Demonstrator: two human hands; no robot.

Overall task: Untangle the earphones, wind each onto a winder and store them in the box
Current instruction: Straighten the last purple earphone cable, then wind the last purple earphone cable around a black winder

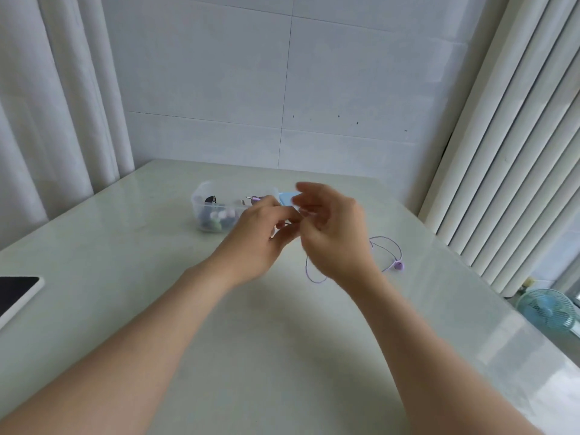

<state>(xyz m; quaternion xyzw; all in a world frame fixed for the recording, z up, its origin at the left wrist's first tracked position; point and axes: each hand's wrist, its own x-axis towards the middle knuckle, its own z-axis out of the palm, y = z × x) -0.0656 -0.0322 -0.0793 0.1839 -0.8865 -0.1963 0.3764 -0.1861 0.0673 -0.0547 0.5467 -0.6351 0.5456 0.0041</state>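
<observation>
Head view, looking down at a pale, glossy, stone-like desk (282, 356).

Counts: two bare hands, one clear box, one purple earphone, one flat blue piece, one dark-screened tablet, one small fan.

Left hand (259, 237) and right hand (334, 237) meet in the air above mid-desk, just in front of the box.
- Left fingers (284, 219) are curled in narrow toward the thumb, as in a pinch. I cannot tell what they hold.
- Right fingers (309, 191) are curled and motion-blurred. The purple cord rises from the desk into the underside of this hand, so it holds the cord.

Purple earphone (398, 265): thin lilac cord, smooth and limp. One loop hangs below the right hand and a second loop lies on the desk to the right. That loop ends in one small rounded bud, also lilac. No other bud is in sight.

Box (201, 196): one, translucent plastic with rounded corners, open-topped, on the desk beyond the left hand. It holds several small rounded pieces in dark, green and white; I cannot count them. A short purple plug (252, 198) with a metal tip shows at the box's right end, just above the left knuckles.

Blue piece (286, 197): flat, matte, rounded corner, partly behind the hands.

Tablet (15, 293): white rim, at the left desk edge.

Fan (547, 310): light blue with a wire grille, low on the right.

White pleated curtains (47, 105) hang on both sides, and the wall (282, 73) is white tile.
</observation>
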